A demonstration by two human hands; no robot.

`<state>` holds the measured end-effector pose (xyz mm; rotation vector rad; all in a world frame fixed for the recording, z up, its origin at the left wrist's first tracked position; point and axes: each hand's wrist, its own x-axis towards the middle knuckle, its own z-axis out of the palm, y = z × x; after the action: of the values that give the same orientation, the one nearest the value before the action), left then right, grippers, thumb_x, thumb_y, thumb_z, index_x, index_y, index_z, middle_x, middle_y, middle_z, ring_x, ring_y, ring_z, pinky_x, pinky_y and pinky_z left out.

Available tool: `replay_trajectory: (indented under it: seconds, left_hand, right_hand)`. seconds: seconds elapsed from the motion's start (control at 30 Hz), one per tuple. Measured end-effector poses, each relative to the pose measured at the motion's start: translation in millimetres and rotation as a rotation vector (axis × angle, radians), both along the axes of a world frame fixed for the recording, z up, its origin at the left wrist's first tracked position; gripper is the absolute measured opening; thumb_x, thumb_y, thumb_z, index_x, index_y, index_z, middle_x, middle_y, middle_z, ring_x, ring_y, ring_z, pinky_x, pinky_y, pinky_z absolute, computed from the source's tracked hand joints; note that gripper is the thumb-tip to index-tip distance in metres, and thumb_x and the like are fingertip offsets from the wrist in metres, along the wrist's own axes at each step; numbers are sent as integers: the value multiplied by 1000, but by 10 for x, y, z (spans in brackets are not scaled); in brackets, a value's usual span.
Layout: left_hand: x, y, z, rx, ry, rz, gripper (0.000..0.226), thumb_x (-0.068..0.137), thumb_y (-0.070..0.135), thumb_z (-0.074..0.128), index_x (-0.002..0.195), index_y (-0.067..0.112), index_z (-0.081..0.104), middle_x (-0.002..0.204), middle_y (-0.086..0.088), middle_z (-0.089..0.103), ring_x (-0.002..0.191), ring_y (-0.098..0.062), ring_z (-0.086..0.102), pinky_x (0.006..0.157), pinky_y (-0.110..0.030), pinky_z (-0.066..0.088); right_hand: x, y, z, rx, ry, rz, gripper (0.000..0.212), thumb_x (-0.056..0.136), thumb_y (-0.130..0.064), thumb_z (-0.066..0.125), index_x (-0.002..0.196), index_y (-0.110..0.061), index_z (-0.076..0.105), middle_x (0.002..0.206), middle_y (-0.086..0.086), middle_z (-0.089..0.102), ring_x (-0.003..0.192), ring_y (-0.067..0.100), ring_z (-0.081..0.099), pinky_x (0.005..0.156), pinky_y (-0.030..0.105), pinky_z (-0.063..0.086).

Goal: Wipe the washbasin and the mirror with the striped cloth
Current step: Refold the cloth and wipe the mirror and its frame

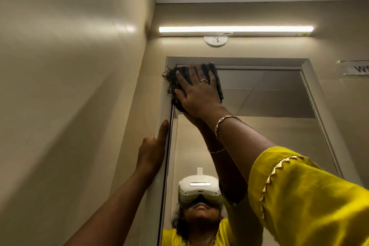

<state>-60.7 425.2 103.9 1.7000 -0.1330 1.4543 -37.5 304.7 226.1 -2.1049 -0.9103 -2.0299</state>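
A dark cloth [217, 82] with a frayed fringe lies flat against the top left corner of the mirror [269, 126]; its stripes do not show in this light. My right hand [197, 94] presses it there with fingers spread, palm on the cloth. My left hand [152, 150] rests flat against the mirror's pale left frame [166, 106], lower down, holding nothing. The washbasin is out of view below.
A lit tube lamp [235, 29] and a round white fitting [215, 41] sit on the wall just above the mirror. A beige tiled side wall [69, 86] stands close on the left. A paper label [355, 68] is stuck on the wall at right.
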Motion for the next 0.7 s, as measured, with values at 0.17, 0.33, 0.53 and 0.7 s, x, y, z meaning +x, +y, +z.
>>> replay_trajectory:
  seconds: [0.17,0.33,0.53,0.7]
  left_hand:
    - [15,40,1,4,-1,-15,76,72,72,27,63,1,52,59,-14,47,57,-26,45,63,-37,39]
    - [17,41,0,-2,4,-14,95,71,72,28,87,-16,59,76,-27,57,68,-32,53,69,-44,46]
    - [17,38,-16,0,20,-52,91,64,78,26,86,-4,59,75,-23,53,67,-32,49,69,-41,42]
    - [-4,29,-24,-10,31,-71,80,63,79,29,80,5,53,74,-22,49,68,-31,46,68,-42,40]
  right_hand:
    - [124,-239,-22,-43,-42,1,55,97,-49,22,148,-34,6,158,6,-5,145,24,-8,116,47,-6]
    - [273,-591,-28,35,-33,-11,57,95,-52,19,147,-36,7,159,5,-1,146,22,-5,115,44,-6]
    - [497,-1290,-50,190,32,-42,65,84,-54,12,147,-36,10,159,4,2,146,23,-3,115,42,-4]
    - [656,-1826,-35,282,77,-90,66,85,-54,14,147,-34,9,159,4,2,145,24,-3,116,43,-2]
